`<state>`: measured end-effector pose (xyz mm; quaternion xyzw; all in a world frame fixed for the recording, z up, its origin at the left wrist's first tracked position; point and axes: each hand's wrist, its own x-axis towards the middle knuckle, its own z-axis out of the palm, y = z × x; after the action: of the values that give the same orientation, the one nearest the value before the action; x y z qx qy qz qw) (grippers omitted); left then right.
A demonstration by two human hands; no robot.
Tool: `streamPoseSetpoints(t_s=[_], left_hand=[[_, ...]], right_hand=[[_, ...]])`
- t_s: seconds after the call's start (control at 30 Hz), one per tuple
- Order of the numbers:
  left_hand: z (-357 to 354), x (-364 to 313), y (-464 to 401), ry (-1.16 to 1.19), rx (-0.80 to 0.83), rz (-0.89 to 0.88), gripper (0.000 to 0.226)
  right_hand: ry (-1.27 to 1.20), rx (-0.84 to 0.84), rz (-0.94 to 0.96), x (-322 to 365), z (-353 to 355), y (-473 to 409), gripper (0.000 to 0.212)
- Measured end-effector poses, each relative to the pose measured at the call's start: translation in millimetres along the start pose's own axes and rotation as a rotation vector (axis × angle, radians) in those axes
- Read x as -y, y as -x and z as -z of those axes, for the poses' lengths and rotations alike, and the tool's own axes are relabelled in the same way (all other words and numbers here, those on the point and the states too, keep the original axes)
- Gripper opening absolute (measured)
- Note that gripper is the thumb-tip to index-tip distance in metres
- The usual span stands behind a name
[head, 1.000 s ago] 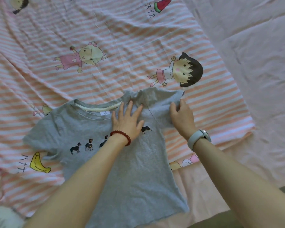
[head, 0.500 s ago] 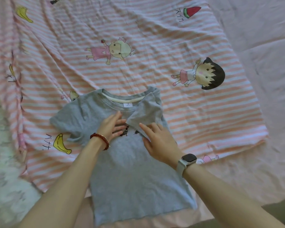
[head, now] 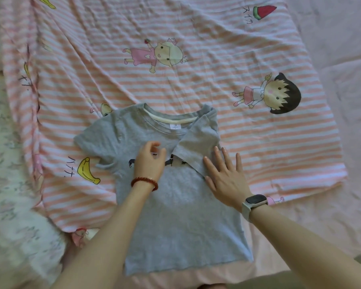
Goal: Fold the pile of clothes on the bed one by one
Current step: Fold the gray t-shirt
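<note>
From the head view, a grey T-shirt [head: 175, 205] lies face up on a pink-and-white striped sheet [head: 258, 142] printed with cartoon girls, its collar pointing away from the person and its right sleeve [head: 198, 147] folded inward across the chest. The left hand [head: 149, 161], with a red bead bracelet [head: 144, 183] at the wrist, rests on the shirt's chest over the small dog print, fingers loosely curled and gripping nothing. The right hand [head: 225, 178], wearing a white smartwatch [head: 254, 202], lies flat with fingers spread straight at the folded sleeve's lower edge, just beside the left hand.
</note>
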<state>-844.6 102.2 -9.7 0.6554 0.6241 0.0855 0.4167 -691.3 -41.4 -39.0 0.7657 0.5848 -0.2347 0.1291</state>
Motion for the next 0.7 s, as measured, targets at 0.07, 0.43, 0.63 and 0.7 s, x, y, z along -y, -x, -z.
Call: streamPoseSetpoints(t_s=[0.07, 0.43, 0.63, 0.7], left_hand=[[23.7, 22.6, 7.9, 0.056, -0.207, 0.035, 0.025], [79.4, 82.2, -26.3, 1.207, -0.036, 0.715, 0.027], [73.6, 63.3, -24.3, 0.708, -0.400, 0.108, 0.036], [61.0, 56.6, -4.7, 0.268, -0.289, -0.430, 0.031]], right_hand=[[-0.008, -0.139, 0.030, 14.8, 2.6, -0.2, 0.058], [-0.312, -0.043, 0.150, 122.2, 16.5, -29.0, 0.052], [-1.161, -0.119, -0.222, 115.0, 34.3, -16.1, 0.035], [-1.477, -0.169, -0.375, 107.5, 41.7, -16.9, 0.025]])
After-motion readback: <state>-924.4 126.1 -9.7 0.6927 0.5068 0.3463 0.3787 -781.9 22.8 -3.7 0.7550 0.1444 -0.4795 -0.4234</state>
